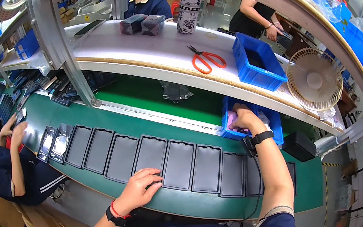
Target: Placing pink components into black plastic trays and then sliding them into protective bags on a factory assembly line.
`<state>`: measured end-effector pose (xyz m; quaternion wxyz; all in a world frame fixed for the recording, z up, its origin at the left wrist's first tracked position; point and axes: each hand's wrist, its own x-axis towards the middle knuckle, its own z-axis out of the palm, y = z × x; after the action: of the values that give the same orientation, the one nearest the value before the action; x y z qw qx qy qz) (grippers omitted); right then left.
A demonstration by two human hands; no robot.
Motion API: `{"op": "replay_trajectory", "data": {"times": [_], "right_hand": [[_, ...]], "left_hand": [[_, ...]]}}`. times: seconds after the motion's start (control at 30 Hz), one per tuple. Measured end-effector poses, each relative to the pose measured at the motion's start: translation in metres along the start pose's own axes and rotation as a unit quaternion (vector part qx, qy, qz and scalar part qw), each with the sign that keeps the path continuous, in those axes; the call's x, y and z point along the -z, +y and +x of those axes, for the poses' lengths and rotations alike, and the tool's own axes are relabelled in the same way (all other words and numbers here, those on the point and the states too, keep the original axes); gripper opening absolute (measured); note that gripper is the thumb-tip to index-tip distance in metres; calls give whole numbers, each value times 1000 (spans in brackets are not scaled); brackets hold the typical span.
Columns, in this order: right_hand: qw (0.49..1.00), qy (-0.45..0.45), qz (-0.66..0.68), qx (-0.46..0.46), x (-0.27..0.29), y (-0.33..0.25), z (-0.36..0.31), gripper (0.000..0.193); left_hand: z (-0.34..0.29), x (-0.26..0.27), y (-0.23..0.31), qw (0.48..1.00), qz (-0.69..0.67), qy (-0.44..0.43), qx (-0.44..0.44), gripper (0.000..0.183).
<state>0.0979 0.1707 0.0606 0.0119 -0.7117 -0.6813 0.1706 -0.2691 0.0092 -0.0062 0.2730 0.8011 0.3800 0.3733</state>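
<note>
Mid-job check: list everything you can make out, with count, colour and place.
trays: at least eight, black, rowed on workbench
workbench: one, green, below shelf
shelf: one, white, above workbench
lower bin: one, blue, under shelf
pink item: at least one, pink, in lower bin
shelf bin: one, blue, on shelf
scissors: one pair, orange-red handles, on shelf
patterned bottle: one, black-and-white, on shelf
fan: one, beige, shelf's right
box: one, black, workbench's right
co-workers: at least three, dark clothes, left and beyond shelf
left hand: one, red and black wristbands, at trays
right hand: one, black wristband, at pink item
</note>
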Motion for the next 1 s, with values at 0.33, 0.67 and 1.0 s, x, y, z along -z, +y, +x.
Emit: {"op": "replay_trajectory", "data": {"times": [0.33, 0.67, 1.0], "right_hand": [[842, 161, 510, 70, -12, 24, -45, 29], [863, -103, 407, 280, -70, -169, -90, 9], [847, 2, 388, 363, -153, -363, 1, 19]], "left_hand": [[1, -23, -8, 930, -319, 3, 186, 13], [19, -8, -9, 623, -741, -102, 230, 44], [-114, 88, -45, 712, -551, 297, 318, 29]]}}
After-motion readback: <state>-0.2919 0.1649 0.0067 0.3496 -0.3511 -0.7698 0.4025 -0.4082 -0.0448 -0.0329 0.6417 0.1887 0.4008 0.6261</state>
